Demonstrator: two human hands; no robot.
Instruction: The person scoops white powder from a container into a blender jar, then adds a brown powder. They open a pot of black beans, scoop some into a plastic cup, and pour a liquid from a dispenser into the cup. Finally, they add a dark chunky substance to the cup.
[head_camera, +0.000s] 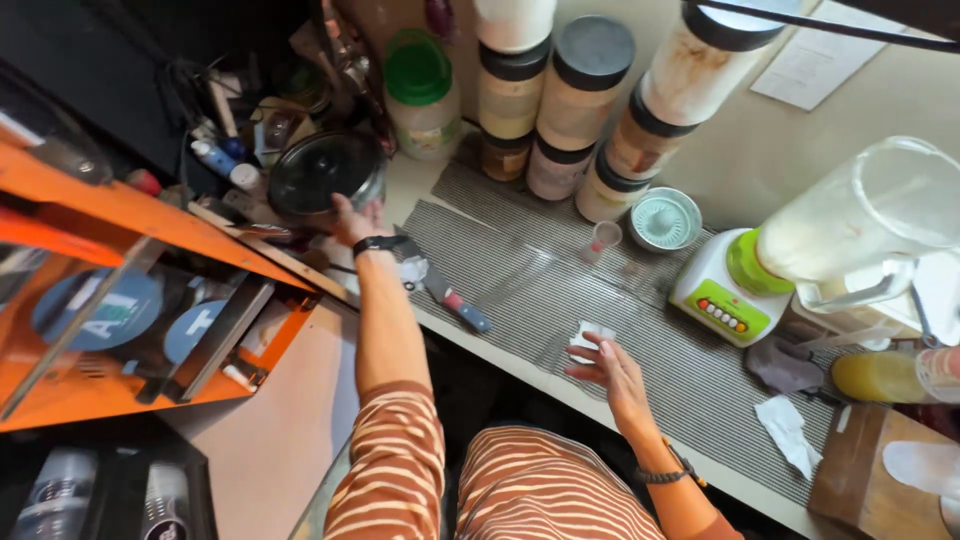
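My left hand (354, 218) reaches far forward and touches the near rim of a round pan with a dark glass lid (322, 172) at the back left of the counter. A black watch sits on that wrist. My right hand (612, 367) rests near the counter's front edge, its fingers on a small crumpled white paper (588, 336). A knife with a red and blue handle (446, 294) lies on the striped mat (540, 280) between my two arms. Both sleeves are orange with white stripes.
Stacked jars with black lids (572, 100) and a green-lidded jar (421, 90) line the back wall. A white and green blender (800, 260) stands at right, beside a juicer top (664, 218), a bottle of yellow liquid (890, 375) and a wooden board (880, 470). An orange case (130, 300) fills the left.
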